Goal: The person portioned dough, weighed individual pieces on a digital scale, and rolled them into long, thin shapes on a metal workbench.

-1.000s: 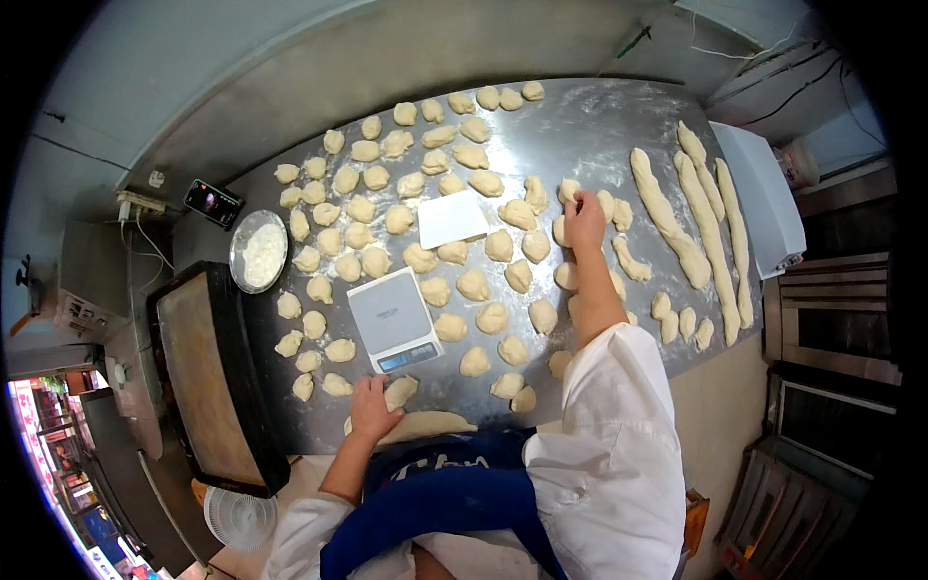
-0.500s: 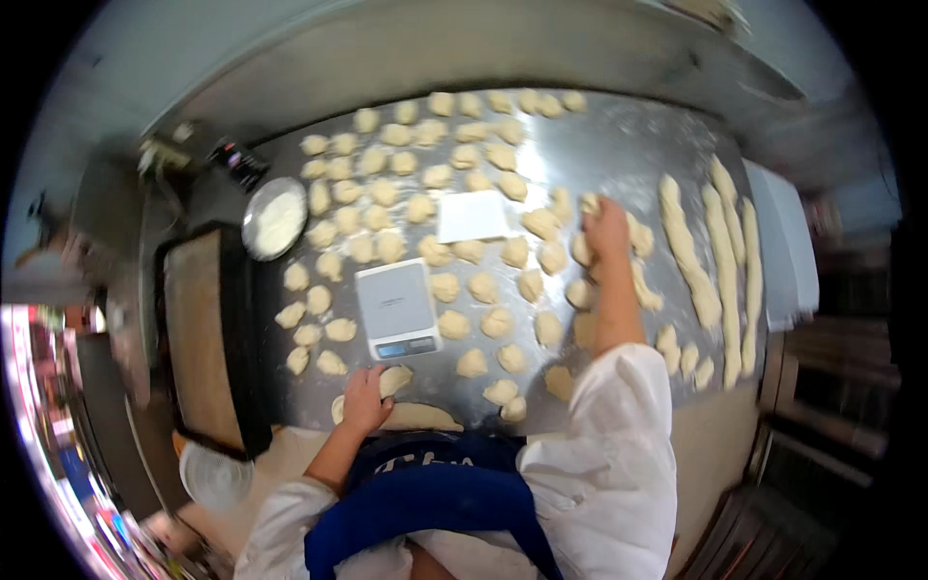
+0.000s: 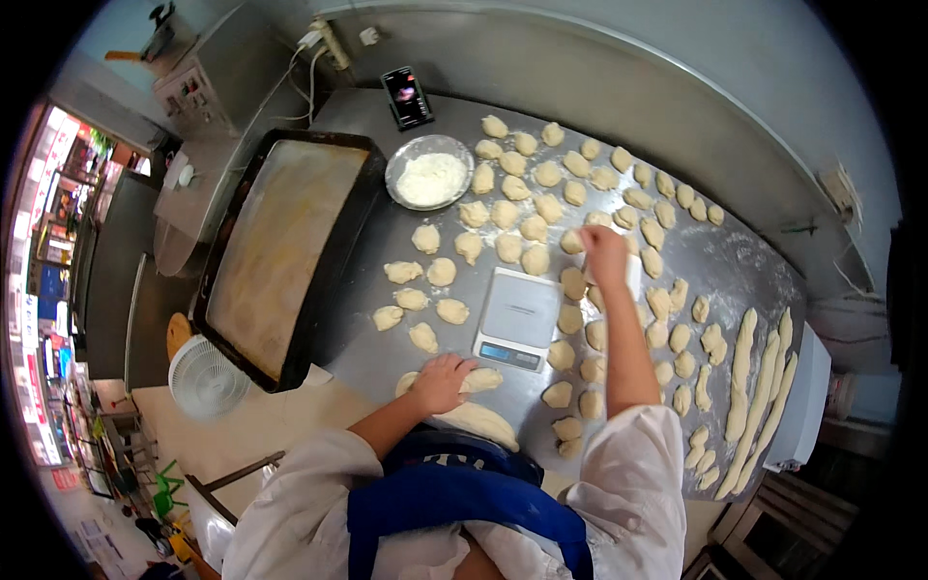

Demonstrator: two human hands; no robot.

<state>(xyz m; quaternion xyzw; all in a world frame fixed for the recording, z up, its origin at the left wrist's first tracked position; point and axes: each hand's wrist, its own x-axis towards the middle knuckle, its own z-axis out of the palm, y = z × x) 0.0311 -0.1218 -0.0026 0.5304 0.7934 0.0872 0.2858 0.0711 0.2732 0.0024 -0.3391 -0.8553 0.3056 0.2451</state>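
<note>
Dough piece (image 3: 481, 380) near side of the scale (image 3: 518, 319), long axis crosswise, just right of the nearer left hand (image 3: 440, 385), right hand (image 3: 607, 259) off the scale's far right corner, both hands' grips I can't tell.

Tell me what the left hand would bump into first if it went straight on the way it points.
Most likely the scale, its corner just ahead of the left hand. A dough piece lies close beside that line. Height is unclear, so the hand might pass above.
</note>
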